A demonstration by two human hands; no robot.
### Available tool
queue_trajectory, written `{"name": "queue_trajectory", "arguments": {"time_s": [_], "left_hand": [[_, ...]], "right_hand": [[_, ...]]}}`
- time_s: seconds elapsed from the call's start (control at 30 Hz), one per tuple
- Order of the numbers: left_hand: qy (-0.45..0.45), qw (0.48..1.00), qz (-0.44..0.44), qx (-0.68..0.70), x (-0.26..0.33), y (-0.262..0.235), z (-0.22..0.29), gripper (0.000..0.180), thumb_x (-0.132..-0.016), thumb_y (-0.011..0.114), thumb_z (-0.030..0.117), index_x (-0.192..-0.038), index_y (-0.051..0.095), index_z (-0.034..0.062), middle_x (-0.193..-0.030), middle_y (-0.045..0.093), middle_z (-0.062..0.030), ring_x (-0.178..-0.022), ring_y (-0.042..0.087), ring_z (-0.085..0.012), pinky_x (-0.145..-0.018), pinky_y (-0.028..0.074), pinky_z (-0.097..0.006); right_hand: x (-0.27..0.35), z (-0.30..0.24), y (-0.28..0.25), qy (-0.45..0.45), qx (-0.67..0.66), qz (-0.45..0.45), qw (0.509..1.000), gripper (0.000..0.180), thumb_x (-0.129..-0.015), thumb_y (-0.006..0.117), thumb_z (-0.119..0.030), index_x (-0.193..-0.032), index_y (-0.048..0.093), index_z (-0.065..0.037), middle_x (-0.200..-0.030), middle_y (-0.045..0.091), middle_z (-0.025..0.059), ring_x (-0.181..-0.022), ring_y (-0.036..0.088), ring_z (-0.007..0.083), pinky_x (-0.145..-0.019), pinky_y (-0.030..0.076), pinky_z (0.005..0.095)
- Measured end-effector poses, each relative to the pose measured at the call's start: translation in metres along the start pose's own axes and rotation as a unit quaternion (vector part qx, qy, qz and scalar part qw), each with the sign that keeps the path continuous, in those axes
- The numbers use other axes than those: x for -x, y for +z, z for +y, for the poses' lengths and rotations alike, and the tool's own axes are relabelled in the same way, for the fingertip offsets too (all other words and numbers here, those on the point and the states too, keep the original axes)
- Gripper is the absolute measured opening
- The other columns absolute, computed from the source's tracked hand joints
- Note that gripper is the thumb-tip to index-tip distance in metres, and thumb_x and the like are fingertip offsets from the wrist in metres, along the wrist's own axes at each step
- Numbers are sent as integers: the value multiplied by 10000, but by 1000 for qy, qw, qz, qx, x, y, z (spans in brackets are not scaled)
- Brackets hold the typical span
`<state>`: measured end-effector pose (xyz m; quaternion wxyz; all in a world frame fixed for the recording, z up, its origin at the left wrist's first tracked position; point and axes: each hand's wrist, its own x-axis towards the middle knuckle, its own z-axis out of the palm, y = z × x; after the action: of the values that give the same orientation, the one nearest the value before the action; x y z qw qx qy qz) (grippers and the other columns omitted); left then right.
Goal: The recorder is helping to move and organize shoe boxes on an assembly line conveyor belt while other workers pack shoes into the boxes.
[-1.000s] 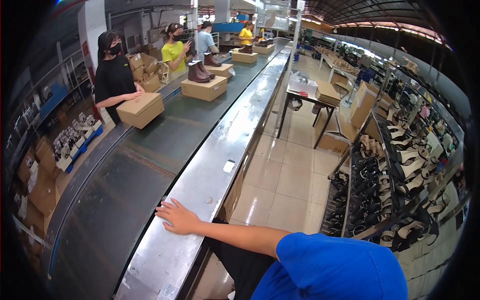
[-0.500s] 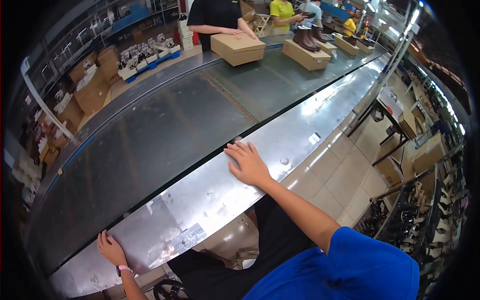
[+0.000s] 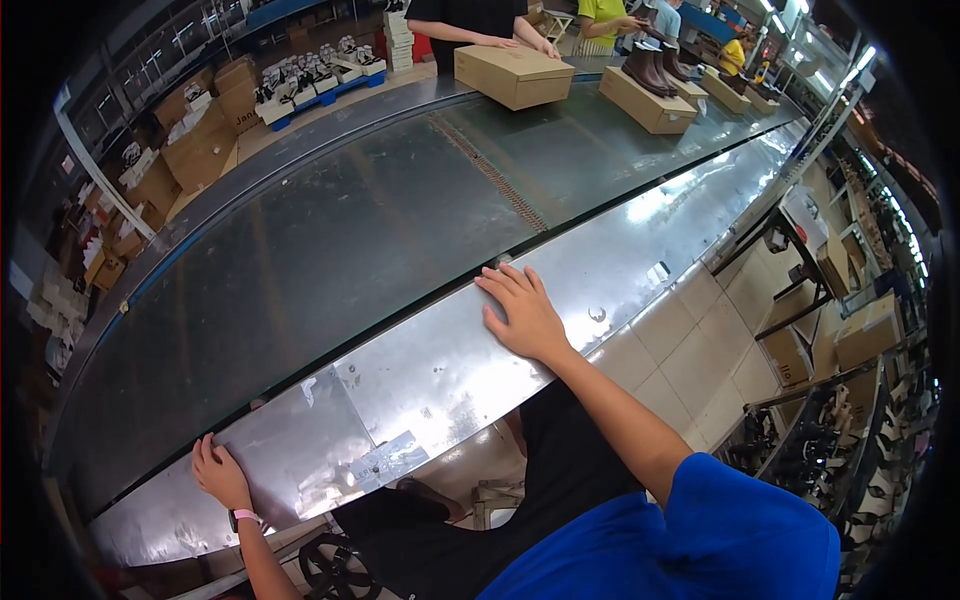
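Observation:
My right hand [image 3: 524, 312] lies flat on a shiny metal ledge [image 3: 420, 350], fingers spread and fingertips close to the edge of the dark conveyor belt [image 3: 330, 250]. Farther left along the same ledge rests my left hand [image 3: 220, 474], its fingers stretched toward the belt edge, with a dark band and a pink band at the wrist. Neither hand holds anything. Between them a torn clear sticker [image 3: 388, 458] clings to the metal.
Across the belt a person in black has both hands on a closed cardboard box [image 3: 513, 78]. To its right, brown boots [image 3: 652, 70] stand on another box [image 3: 645, 105]. A blue pallet [image 3: 325, 100] with shoes sits beyond the belt. Shoe racks [image 3: 830, 430] stand at my right.
The view has shifted slightly, so the scene sits higher and farther right. Both my hands stay resting on the metal ledge.

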<state>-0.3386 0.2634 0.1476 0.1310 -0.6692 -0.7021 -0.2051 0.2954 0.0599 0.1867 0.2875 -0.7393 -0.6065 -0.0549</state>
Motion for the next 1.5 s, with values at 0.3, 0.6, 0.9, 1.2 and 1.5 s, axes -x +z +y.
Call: {"name": "queue_trajectory", "arguments": {"time_s": [0.3,0.6,0.9,1.2,1.5], "left_hand": [[-7,1000,-2,2,1,2,-2,372,-1074,569,237,-1394,760,227,-1566,659,-52,-1458,568,-331,-1204,427,-536],[-1,1000,-9,3,1,-1,1,366,-1089,570,261,-1400,756,208,-1552,665,-49,-1446,565,-327,-1224,414,-509],[8,1000,13,2,0,3,-7,359,-1068,584,236,-1373,772,214,-1539,676,-43,-1424,588,-335,-1187,447,-520],[-1,1000,-2,-9,0,-1,-2,368,-1090,565,273,-1400,755,218,-1555,665,-35,-1433,581,-328,-1213,430,-508],[2,1000,2,-8,0,3,-5,368,-1090,567,278,-1399,759,223,-1552,669,-46,-1432,589,-329,-1200,441,-516]], "right_hand": [[0,0,1,3,1,-3,1000,481,-1039,657,-283,-1484,672,-101,-1605,621,116,-1578,475,350,-1349,258,592],[0,-1,-2,11,1,-14,1000,493,-1034,676,-268,-1500,663,-109,-1620,615,104,-1604,448,331,-1357,255,566],[0,-1,0,1,-7,0,1000,485,-1033,668,-282,-1484,674,-101,-1597,628,112,-1577,475,347,-1346,265,595],[0,1,0,6,-7,-7,1000,491,-1037,659,-296,-1489,673,-105,-1611,615,116,-1580,472,354,-1353,254,593],[0,-1,-1,5,-9,-8,1000,493,-1039,657,-293,-1492,673,-101,-1617,611,112,-1586,465,351,-1353,254,590]]}}
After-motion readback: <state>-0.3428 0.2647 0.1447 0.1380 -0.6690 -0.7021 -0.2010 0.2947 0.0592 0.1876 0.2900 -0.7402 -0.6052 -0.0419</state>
